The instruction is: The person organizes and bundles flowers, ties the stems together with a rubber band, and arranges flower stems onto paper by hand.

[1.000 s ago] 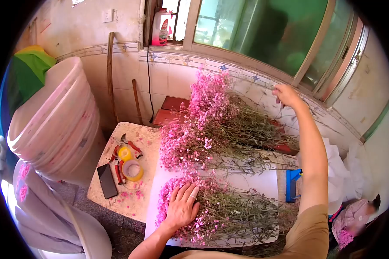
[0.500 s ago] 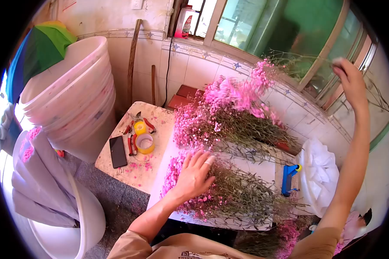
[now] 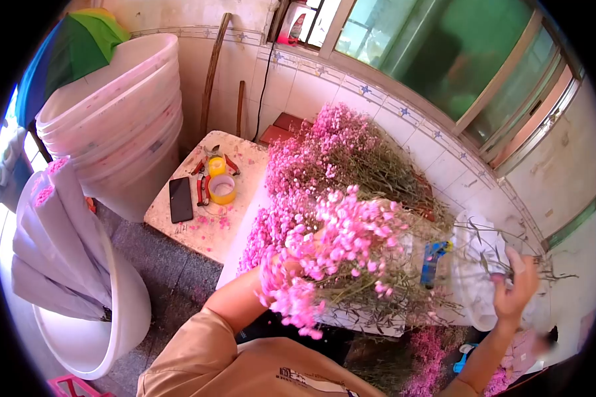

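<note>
My right hand (image 3: 518, 288) is closed around the thin stems of a spray of pink baby's breath (image 3: 354, 231). The blossoms hang out to the left, in front of my left forearm (image 3: 242, 298). Those blossoms cover my left hand, so its fingers are hidden; it is over the lower flower pile. A larger heap of pink baby's breath (image 3: 331, 142) lies on the white work surface against the tiled wall, its stems pointing right. Between the stems and a white plastic bag (image 3: 473, 301) is a blue tool (image 3: 432, 264), partly behind stems.
On the small table (image 3: 162, 218) at left lie a black phone (image 3: 181, 200), tape rolls (image 3: 222, 189) and red-handled pruners (image 3: 202, 190). Stacked white tubs (image 3: 122, 126) stand behind. A white bin (image 3: 129, 311) holds wrapped bundles (image 3: 63, 245). More pink flowers (image 3: 427, 357) are below.
My right hand has come down from high beside the window, bringing the spray from above the heap to in front of my left arm. My left hand, visible before, is now covered.
</note>
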### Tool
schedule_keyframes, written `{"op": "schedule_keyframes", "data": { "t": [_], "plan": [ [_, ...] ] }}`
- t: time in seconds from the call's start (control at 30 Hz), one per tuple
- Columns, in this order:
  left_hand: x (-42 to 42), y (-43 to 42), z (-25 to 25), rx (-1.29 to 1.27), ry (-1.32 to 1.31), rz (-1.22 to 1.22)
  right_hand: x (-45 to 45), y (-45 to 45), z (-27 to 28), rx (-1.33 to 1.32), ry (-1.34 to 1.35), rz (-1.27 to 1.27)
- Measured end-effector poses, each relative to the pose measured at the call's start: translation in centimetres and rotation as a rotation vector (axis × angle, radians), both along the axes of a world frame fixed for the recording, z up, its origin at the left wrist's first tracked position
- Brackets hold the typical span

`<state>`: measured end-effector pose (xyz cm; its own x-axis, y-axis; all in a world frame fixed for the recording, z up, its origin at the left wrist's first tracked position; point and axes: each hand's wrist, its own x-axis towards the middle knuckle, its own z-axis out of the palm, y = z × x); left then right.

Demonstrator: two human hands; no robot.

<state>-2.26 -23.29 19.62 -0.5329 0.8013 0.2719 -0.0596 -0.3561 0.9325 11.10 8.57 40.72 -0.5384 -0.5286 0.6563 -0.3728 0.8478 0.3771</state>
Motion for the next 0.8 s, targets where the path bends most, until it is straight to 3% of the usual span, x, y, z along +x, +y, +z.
{"op": "schedule_keyframes", "data": {
  "t": [0.1, 0.23, 0.37, 0.4, 0.5, 0.57, 0.73, 0.8],
  "plan": [
    [-1.0, 0.4, -4.4, -0.053, -0.024, -0.082, -1.6, 2.7, -5.5, -0.228, -0.251, 0.03],
    [0.4, -0.3, -7.9, -0.015, -0.143, -0.152, -3.1, 5.5, -10.3, -0.488, -0.226, 0.092],
    [3.8, -4.7, -4.7, 0.398, -0.739, -0.225, -3.2, 6.1, -11.4, -0.413, -0.179, 0.057],
    [4.0, -5.7, -3.8, 0.502, -0.775, -0.232, -3.2, 6.2, -11.8, -0.405, -0.189, 0.072],
    [3.4, -7.8, -3.2, 0.522, -0.72, 0.042, -3.4, 6.1, -13.1, -0.181, 0.003, 0.178],
    [2.4, -9.0, -1.6, 0.461, -0.686, 0.213, -3.2, 5.2, -14.5, -0.223, -0.006, 0.181],
    [-2.0, -12.8, 4.8, 0.213, -0.072, 0.369, -2.8, 3.6, -19.0, -0.378, -0.131, 0.092],
    [-2.4, -14.9, 5.7, 0.103, -0.019, 0.344, -2.7, 0.9, -20.9, -0.174, -0.248, -0.06]
  ]
}}
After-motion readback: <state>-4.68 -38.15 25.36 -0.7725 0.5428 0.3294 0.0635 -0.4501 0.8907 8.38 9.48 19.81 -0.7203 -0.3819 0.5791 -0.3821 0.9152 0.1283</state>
